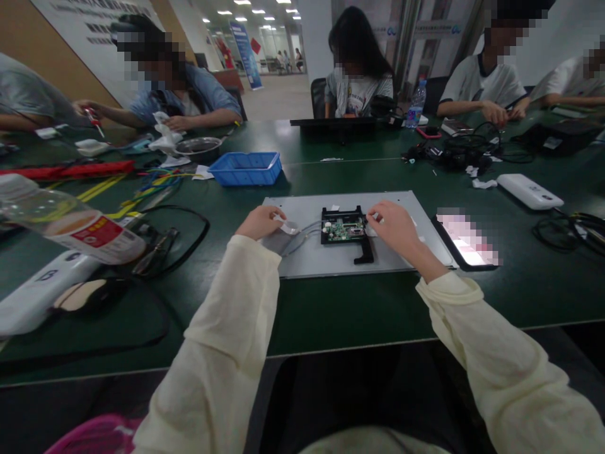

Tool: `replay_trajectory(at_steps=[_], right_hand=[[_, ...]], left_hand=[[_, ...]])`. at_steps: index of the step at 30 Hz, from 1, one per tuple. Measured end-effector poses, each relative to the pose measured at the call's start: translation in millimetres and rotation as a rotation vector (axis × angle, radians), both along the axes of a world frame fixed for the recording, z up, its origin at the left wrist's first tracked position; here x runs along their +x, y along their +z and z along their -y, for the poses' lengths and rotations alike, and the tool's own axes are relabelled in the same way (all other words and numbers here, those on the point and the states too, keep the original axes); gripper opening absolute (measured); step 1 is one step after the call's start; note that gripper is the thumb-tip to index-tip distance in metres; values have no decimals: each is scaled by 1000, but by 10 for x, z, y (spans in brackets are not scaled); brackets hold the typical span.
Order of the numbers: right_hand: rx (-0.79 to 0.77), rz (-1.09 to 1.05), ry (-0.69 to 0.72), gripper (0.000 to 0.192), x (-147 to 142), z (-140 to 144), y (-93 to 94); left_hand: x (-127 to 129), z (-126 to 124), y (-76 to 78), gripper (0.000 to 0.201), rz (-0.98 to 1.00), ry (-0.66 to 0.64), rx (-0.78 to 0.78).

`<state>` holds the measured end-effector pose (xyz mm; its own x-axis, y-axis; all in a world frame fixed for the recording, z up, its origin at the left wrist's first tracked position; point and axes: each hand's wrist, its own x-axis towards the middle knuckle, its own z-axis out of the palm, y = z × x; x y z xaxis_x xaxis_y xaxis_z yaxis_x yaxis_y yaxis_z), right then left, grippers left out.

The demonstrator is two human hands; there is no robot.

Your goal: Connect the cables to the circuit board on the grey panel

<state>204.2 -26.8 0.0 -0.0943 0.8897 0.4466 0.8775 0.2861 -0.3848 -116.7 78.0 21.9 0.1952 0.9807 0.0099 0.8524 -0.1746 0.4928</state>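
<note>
A flat grey panel (302,265) lies on the table in front of me. On its middle sits a black plastic frame (363,253) around a green circuit board (344,231). Thin grey cables (306,229) run from the board's left side. My left hand (259,222), over the panel's left edge, pinches a thin white strip (289,227); whether this is tape or flat cable I cannot tell. At the frame's right edge, the fingers of my right hand (391,224) are pinched together. A small whitish piece shows under them; what they grip is hidden.
A phone (466,239) lies right of the panel, a white power bank (530,191) beyond it. Behind the panel stands a blue tray (246,169). A bottle (80,224), wires and a black strap crowd the left. Several people sit across the table (331,315).
</note>
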Motion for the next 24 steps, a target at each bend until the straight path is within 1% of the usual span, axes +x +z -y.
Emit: replay_trajectory(at_steps=[4, 6, 8, 10, 12, 16, 20, 24], right_hand=[[23, -43, 27, 21, -45, 24, 30], [27, -54, 55, 20, -78, 38, 32], [24, -51, 77, 19, -115, 52, 27], [15, -43, 96, 17, -150, 67, 19], [3, -38, 114, 17, -177, 82, 13], [-4, -36, 141, 18, -208, 104, 30], [56, -41, 176, 22, -251, 133, 85], [98, -8, 246, 25, -354, 179, 137]], left_hand=[[1, 88, 131, 22, 400, 33, -126], [26, 137, 181, 23, 494, 38, -168], [72, 183, 203, 23, 476, 18, -251], [126, 221, 200, 22, 391, -8, -342], [175, 246, 185, 21, 311, -27, -392], [227, 262, 169, 21, 267, -26, -392], [236, 270, 186, 22, 253, -11, -382], [245, 296, 226, 23, 198, -32, -374]])
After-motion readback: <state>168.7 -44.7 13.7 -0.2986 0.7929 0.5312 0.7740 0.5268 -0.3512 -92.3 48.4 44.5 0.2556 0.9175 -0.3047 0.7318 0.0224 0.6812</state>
